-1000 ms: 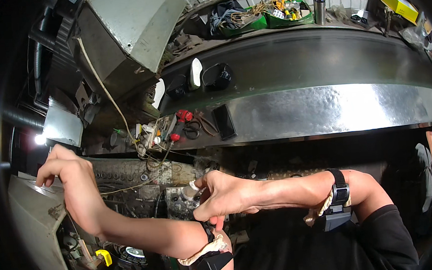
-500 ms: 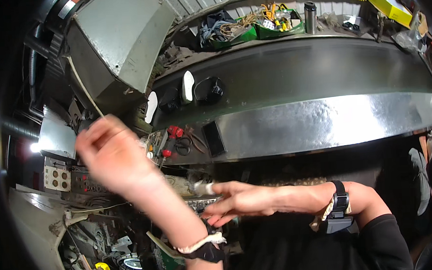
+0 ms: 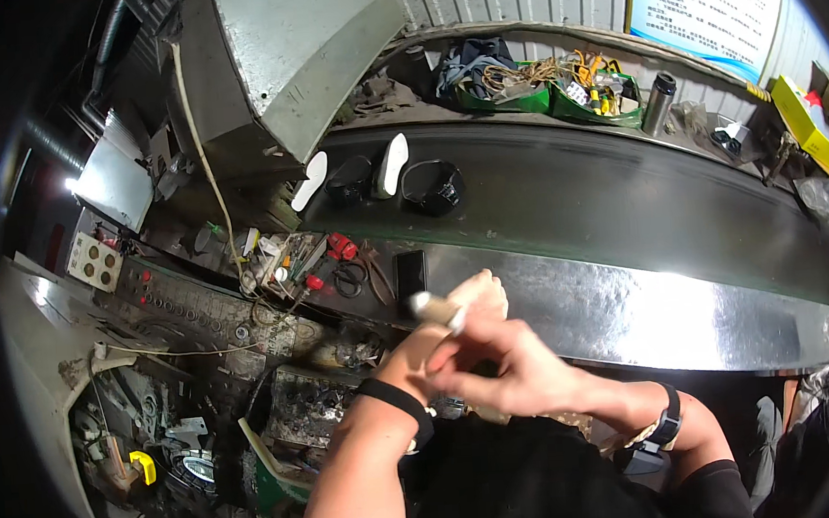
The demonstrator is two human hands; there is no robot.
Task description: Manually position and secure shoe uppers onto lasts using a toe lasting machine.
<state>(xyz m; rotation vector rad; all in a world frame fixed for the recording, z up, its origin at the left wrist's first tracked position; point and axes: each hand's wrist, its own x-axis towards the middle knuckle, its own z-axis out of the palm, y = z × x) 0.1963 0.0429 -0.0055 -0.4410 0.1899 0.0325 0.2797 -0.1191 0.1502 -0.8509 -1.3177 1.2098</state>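
Currently, red-bodied tool (image 3: 342, 246): on the bench's cluttered left end, near the phone.
Black band (image 3: 400, 402): around the left forearm (image 3: 360, 462).
Black phone (image 3: 410, 273): flat on the bench, just left of the left hand (image 3: 481, 298).
Left grip: fingers curled; whether anything is inside, I cannot tell.
Right hand (image 3: 521, 366): crosses over the left wrist (image 3: 409, 359), narrow gap between thumb and fingers, one finger in pale, blurred wrapping (image 3: 441, 312); contact unclear.
Metal strip (image 3: 664, 305): shiny, stretching rightward past both hands.
Dark surface (image 3: 572, 192): behind it, white soles (image 3: 392, 165) toward its left.
Back row: green trays (image 3: 509, 104), steel flask (image 3: 658, 103), yellow box (image 3: 810, 135).
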